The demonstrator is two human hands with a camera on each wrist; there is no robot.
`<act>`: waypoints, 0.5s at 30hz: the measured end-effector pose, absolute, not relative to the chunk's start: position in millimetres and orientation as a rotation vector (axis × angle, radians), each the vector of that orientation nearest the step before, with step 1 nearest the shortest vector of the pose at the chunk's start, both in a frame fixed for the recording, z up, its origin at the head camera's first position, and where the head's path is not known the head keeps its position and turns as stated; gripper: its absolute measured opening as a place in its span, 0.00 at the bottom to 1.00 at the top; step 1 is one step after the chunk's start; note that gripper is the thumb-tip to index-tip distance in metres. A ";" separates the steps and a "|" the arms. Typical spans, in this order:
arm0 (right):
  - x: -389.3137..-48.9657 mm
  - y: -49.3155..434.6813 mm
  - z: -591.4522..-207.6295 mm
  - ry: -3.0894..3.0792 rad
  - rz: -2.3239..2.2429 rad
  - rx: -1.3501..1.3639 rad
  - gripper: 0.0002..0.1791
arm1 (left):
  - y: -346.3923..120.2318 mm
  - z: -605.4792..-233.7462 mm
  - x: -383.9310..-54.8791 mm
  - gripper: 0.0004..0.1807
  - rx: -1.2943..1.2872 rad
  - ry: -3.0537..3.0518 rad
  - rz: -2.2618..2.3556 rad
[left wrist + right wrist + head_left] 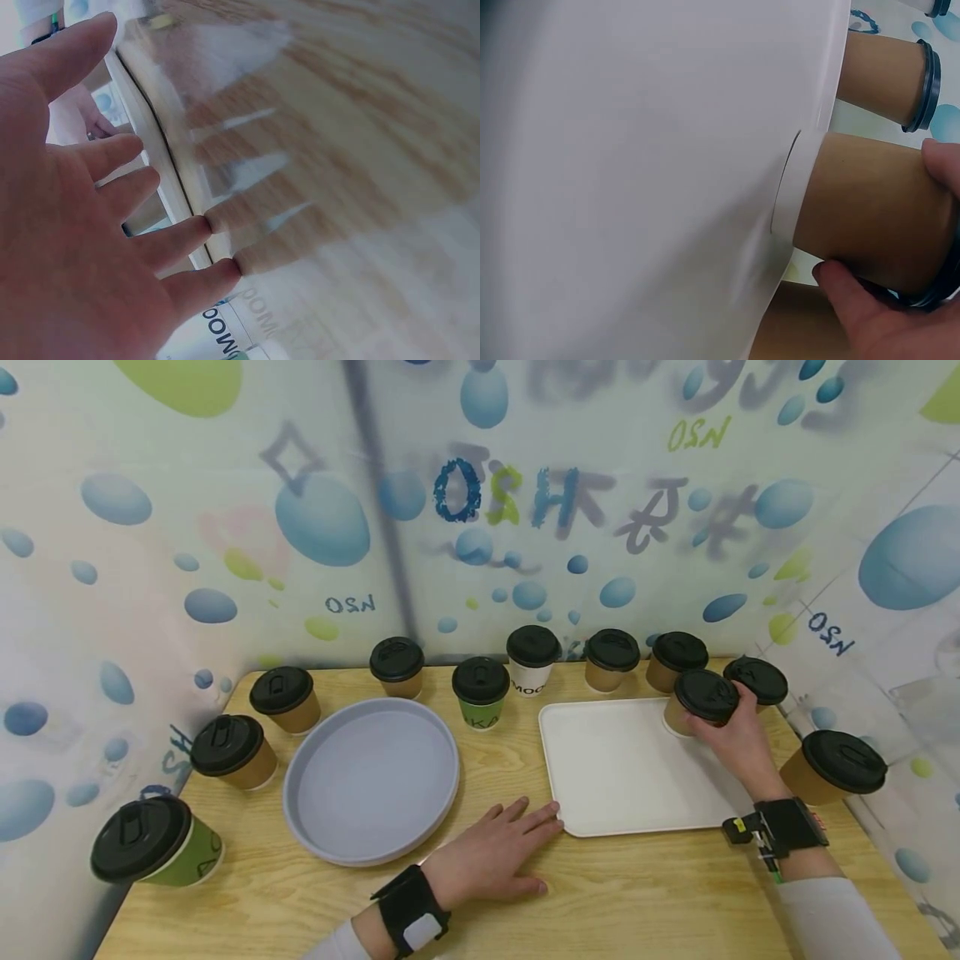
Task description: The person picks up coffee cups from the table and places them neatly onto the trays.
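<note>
My right hand (738,745) grips a brown paper coffee cup (703,696) with a black lid, thumb and fingers around its upper part. The cup stands upright at the far right corner of the white rectangular tray (626,768); in the right wrist view the white base of the cup (870,210) is right at the tray surface (652,150). My left hand (495,856) rests on the wooden table with its fingers spread, fingertips at the tray's near left corner. In the left wrist view the fingers (180,240) are straight and hold nothing.
A round grey-blue tray (375,852) lies on the left. Several lidded cups line the table's sides and back, among them a green cup (480,693), a white cup (532,660), a large green cup (153,843) and a brown cup (832,768). A printed curtain stands behind.
</note>
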State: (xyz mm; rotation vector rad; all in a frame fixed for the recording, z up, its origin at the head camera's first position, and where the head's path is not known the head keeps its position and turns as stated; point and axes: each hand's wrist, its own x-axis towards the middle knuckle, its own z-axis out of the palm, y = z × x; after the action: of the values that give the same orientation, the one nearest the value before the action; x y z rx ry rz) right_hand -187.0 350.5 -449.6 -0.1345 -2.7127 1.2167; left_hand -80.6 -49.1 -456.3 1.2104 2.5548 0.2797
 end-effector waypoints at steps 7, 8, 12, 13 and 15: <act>-189.9 352.9 -448.9 -2.750 1.169 -0.165 0.60 | -45.6 -457.0 -80.7 0.42 1.199 2.554 0.253; -190.4 353.2 -448.7 -2.753 1.167 -0.167 0.60 | -45.3 -456.9 -80.7 0.41 1.198 2.557 0.251; -189.8 354.1 -449.6 -2.751 1.168 -0.167 0.61 | -44.3 -456.4 -80.8 0.40 1.196 2.566 0.262; -188.9 354.3 -450.2 -2.745 1.165 -0.161 0.62 | -44.0 -456.4 -80.9 0.40 1.199 2.568 0.264; -186.0 354.3 -450.8 -2.728 1.163 -0.143 0.62 | -43.5 -456.2 -81.1 0.40 1.205 2.574 0.263</act>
State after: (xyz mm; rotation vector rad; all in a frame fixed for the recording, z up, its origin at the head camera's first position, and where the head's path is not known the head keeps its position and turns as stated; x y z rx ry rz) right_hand -186.0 354.3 -450.8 -0.1428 -2.7283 1.1626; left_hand -81.1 -43.5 -456.2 1.2055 2.5737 0.2625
